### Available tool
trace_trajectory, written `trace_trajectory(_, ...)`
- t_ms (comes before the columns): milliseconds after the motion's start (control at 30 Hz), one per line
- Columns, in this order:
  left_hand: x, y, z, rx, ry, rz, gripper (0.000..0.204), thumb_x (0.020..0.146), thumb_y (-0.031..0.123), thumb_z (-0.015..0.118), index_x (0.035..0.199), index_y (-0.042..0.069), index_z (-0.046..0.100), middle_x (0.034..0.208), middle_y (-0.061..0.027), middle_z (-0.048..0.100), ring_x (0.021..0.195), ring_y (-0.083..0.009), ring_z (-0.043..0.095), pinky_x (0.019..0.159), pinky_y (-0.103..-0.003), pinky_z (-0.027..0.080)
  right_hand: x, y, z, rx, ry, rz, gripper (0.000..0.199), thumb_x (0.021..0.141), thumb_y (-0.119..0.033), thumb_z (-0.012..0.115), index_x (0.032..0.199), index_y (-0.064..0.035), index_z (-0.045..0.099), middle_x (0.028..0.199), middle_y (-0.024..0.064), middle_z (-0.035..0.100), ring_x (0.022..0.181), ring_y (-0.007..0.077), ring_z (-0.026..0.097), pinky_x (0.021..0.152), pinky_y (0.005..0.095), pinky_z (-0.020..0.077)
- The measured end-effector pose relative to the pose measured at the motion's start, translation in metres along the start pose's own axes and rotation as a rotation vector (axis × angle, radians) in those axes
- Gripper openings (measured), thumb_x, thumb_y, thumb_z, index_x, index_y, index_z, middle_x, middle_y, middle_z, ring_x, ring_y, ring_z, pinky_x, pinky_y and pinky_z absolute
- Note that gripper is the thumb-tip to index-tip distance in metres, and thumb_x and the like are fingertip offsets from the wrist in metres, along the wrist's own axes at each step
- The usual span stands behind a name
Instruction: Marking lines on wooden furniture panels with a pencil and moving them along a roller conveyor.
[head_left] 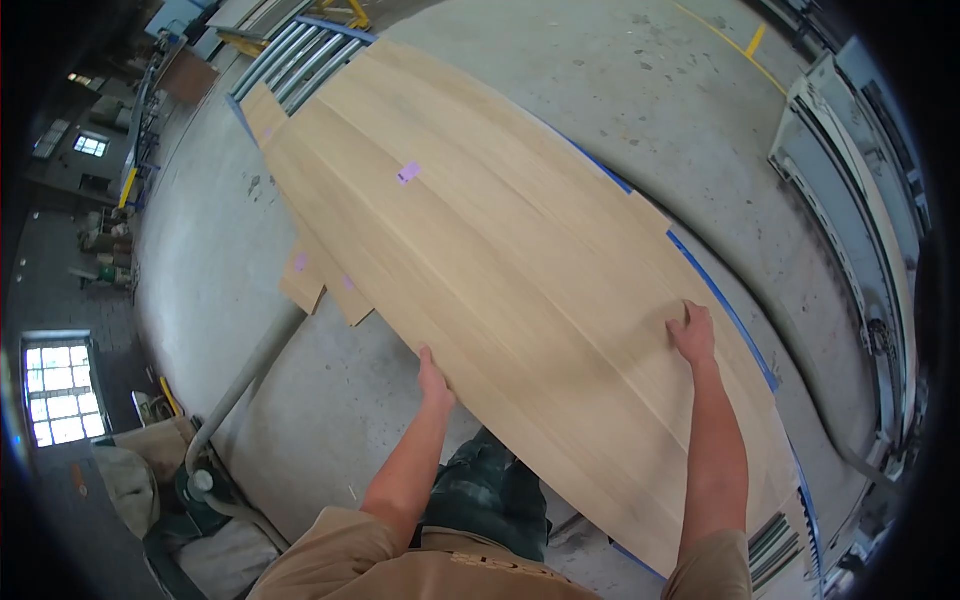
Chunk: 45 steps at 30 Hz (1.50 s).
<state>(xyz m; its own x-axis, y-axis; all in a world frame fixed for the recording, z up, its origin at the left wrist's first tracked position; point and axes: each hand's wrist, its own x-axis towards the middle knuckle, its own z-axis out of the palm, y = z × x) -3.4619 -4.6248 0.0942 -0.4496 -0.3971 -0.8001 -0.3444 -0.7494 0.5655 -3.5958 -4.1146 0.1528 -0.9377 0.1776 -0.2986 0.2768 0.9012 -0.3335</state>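
Observation:
A long, pale wood-veneer panel stretches diagonally across the view, with a small pink sticker on its far part. My left hand is at the panel's near-left edge, its thumb side showing and its other fingers mostly hidden; it appears to grip that edge. Over the right part of the panel is my right hand, fingers bent, thumb and forefinger apart, nothing between them. Its fingertips are at the surface; whether they press on it I cannot tell.
Beneath the panel, a blue-framed roller conveyor shows at the far end. Smaller wood pieces with pink stickers jut out at the left. A grey hose runs to a machine with bags at lower left. Grey machinery stands at right.

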Motion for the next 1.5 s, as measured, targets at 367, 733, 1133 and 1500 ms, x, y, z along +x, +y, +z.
trace_trajectory(367,-0.030,-0.022,-0.025,-0.017,0.089,-0.028,0.074,0.106,0.060,0.046,0.153,0.003,0.044,0.153,-0.0153,0.054,0.137,-0.0349,0.053,0.115,-0.049,0.042,-0.042,-0.005,0.006,0.007,0.100,0.106,0.063,0.079,-0.044,0.082,0.126,-0.0037,0.068,0.118,0.0182,0.064,0.117,0.0375,0.061,0.100,0.0467,0.0501)
trace_trajectory(733,-0.080,-0.072,-0.088,0.032,0.311,-0.023,0.077,0.105,0.061,0.051,0.152,0.001,0.047,0.149,-0.0140,0.058,0.135,-0.0325,0.055,0.116,-0.044,0.042,-0.134,0.029,0.019,-0.015,0.082,0.046,0.069,0.077,-0.037,0.087,0.132,-0.0034,0.062,0.123,0.0162,0.062,0.117,0.0366,0.060,0.101,0.0455,0.0501)
trace_trajectory(1133,-0.072,-0.062,-0.075,0.217,0.551,0.103,0.094,0.095,0.072,0.060,0.130,-0.016,0.060,0.128,-0.0206,0.070,0.114,-0.0330,0.067,0.102,-0.041,0.052,-0.134,0.049,0.015,-0.028,-0.015,0.065,0.077,0.078,-0.040,0.086,0.138,-0.0020,0.057,0.136,0.0173,0.058,0.127,0.0360,0.055,0.108,0.0464,0.0456)
trace_trajectory(1500,-0.023,-0.048,-0.128,0.043,-0.004,0.105,0.096,0.099,0.077,0.043,0.159,0.002,0.038,0.161,-0.0149,0.045,0.145,-0.0358,0.042,0.123,-0.049,0.033,-0.107,0.038,0.004,0.266,-0.154,0.212,0.074,0.074,-0.053,0.086,0.126,-0.0036,0.069,0.129,0.0237,0.068,0.125,0.0392,0.063,0.107,0.0458,0.0504)
